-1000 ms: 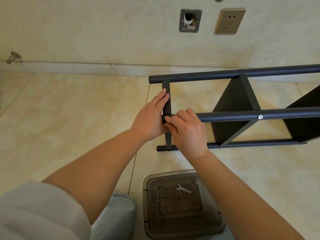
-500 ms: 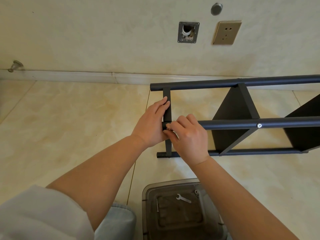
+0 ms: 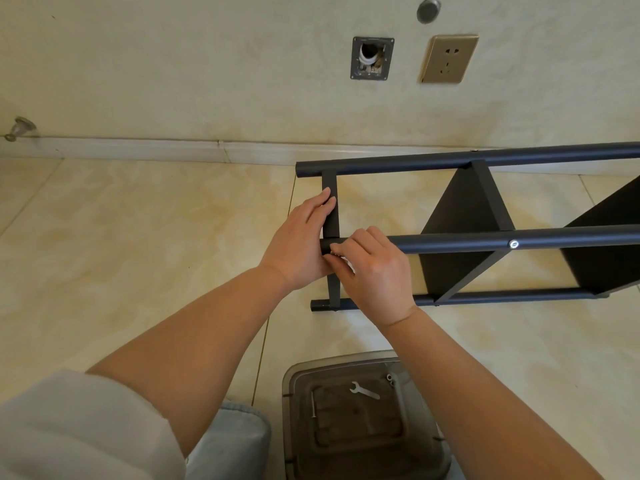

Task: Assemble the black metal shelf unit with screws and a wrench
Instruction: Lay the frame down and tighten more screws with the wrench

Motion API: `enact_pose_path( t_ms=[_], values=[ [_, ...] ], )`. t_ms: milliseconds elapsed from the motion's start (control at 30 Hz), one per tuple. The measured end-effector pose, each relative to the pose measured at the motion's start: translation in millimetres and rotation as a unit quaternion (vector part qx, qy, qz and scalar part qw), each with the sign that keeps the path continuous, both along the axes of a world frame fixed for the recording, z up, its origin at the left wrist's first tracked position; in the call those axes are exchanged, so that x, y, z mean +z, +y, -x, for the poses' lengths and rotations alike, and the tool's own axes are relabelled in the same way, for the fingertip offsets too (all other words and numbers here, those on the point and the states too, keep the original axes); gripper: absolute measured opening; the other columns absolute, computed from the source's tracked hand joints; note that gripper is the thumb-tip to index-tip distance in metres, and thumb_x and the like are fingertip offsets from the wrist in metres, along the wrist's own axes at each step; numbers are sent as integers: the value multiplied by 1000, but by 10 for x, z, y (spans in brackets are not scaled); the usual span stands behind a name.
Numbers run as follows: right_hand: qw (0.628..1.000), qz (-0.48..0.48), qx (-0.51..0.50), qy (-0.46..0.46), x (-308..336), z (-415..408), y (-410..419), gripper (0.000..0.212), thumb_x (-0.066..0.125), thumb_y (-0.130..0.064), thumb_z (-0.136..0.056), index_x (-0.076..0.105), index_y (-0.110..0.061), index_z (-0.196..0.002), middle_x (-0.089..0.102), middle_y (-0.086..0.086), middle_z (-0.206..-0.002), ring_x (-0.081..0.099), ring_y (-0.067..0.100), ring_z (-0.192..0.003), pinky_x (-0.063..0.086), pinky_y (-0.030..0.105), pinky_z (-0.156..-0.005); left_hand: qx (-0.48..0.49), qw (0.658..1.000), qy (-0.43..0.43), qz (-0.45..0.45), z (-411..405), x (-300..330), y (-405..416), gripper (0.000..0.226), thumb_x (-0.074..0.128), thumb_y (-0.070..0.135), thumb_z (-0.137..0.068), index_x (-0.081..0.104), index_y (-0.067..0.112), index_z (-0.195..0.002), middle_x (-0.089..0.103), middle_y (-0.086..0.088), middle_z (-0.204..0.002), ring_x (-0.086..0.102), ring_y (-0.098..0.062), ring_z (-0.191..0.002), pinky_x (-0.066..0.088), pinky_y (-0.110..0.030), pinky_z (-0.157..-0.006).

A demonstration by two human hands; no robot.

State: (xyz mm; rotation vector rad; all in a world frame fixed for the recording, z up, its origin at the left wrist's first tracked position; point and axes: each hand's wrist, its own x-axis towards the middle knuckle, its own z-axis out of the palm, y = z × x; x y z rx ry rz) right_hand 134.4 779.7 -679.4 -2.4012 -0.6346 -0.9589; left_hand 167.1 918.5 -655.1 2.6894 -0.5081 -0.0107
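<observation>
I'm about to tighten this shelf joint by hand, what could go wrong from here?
The right hand hides whatever it pinches at the end of the middle tube, so a screw may start crooked. The left hand alone steadies the crossbar; the joint could shift. The wrench lies behind on the bin lid.

Home interior, room edge at floor level. Glossy beige marble-look floor tiles (image 3: 138, 237) meet a cream plaster wall (image 3: 207, 64) with a pale skirting board (image 3: 138, 148). Gold-coloured wall power socket (image 3: 449, 58) low on the wall, beside an open grey junction box with exposed white conduit (image 3: 371, 58). Small metal doorstop (image 3: 20, 128) at the skirting, far left. Domestic fittings, no workshop gear.
</observation>
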Motion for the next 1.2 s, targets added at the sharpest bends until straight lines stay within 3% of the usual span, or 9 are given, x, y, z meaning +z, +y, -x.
enact_pose_path(
  t_ms=[400,700,833,867,933,1000,1100,1167,1200],
  values=[
    [999,37,-2,-22,-13,-25,-28,15,66,-15,-84,69,-6,-73,60,6,-65,54,21,-59,45,29,-45,0,1000,0,-12,-3,-5,-5,87,69,26,-79,19,12,-149,11,2,-157,20,-13,-141,21,-23,-114],
    [997,54,-32,-53,27,-84,-44,28,67,-27,-85,63,-14,-60,55,1,-59,46,21,-58,37,29,-45,0,1000,5,-6,11,-3,-9,91,71,29,-77,20,11,-149,12,2,-157,20,-13,-141,21,-25,-115],
    [993,85,-19,-74,-54,-48,-134,5,70,-14,-84,74,-14,-88,57,5,-68,48,24,-60,39,30,-50,-8,1000,18,-2,14,23,8,94,71,37,-77,17,12,-150,8,2,-158,9,-14,-144,16,-27,-116],
    [993,93,-16,-76,-100,-15,-185,18,69,-8,-83,73,-14,-100,57,6,-71,48,24,-63,39,31,-51,-17,1000,24,-10,7,31,18,96,70,43,-77,15,14,-150,5,3,-158,3,-14,-145,12,-28,-117],
    [993,104,-13,-50,-220,92,-291,36,63,-2,-85,64,-13,-119,59,8,-79,46,23,-70,41,33,-55,-38,998,40,-28,-7,49,33,99,66,56,-76,13,18,-151,-1,6,-159,-8,-10,-145,5,-29,-117],
    [997,72,-14,-1,-354,262,-327,42,59,-3,-86,52,-10,-126,61,9,-86,47,20,-76,44,32,-61,-59,996,52,-34,-14,63,51,98,57,67,-76,12,23,-151,-2,8,-159,-12,-8,-144,3,-30,-117],
    [994,-15,16,107,-541,569,-309,23,51,-18,-89,50,-12,-110,61,6,-83,49,11,-76,44,19,-64,-78,995,53,-11,-13,68,76,80,38,67,-85,18,24,-150,2,6,-159,-10,-8,-144,4,-31,-116],
    [978,21,51,201,-617,756,-285,14,45,-25,-91,54,-16,-98,59,0,-79,53,7,-67,45,13,-61,-77,996,51,1,0,74,80,68,33,56,-92,19,22,-150,3,4,-159,-8,-8,-145,5,-31,-116],
    [952,78,81,284,-657,842,-267,18,41,-28,-93,55,-17,-97,59,-1,-80,55,8,-67,48,15,-63,-77,996,52,4,4,78,77,63,34,51,-96,19,22,-150,3,4,-159,-8,-8,-145,6,-30,-116]
  ],
)
